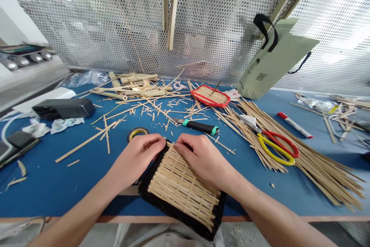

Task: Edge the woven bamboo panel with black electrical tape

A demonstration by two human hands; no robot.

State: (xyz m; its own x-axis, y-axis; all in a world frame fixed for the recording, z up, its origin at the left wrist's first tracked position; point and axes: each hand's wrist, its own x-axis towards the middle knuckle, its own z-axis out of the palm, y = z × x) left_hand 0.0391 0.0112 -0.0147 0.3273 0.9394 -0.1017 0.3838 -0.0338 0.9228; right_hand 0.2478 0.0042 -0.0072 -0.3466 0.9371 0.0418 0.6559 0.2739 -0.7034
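Note:
Between my hands is a woven bamboo panel [185, 189] with black tape along its edges, tilted over the front edge of the table. My left hand [146, 152] is closed at its upper left corner, thumb and fingers pinching the black edge. My right hand [200, 156] is closed on the upper edge, thumb pressed near the ends of the strips; its fingertips are partly hidden. Just beyond my left hand lies a roll of tape [138, 133]. A black and teal utility knife [200, 126] rests on the table beyond my right hand.
Red-and-yellow-handled scissors [276, 145] lie on a bundle of bamboo strips [315, 170] at the right, near a red-capped marker [295, 125]. A red-edged woven panel [210, 96], a green bag [268, 62] and bamboo scraps [138, 85] are farther back. A black box [63, 108] sits left.

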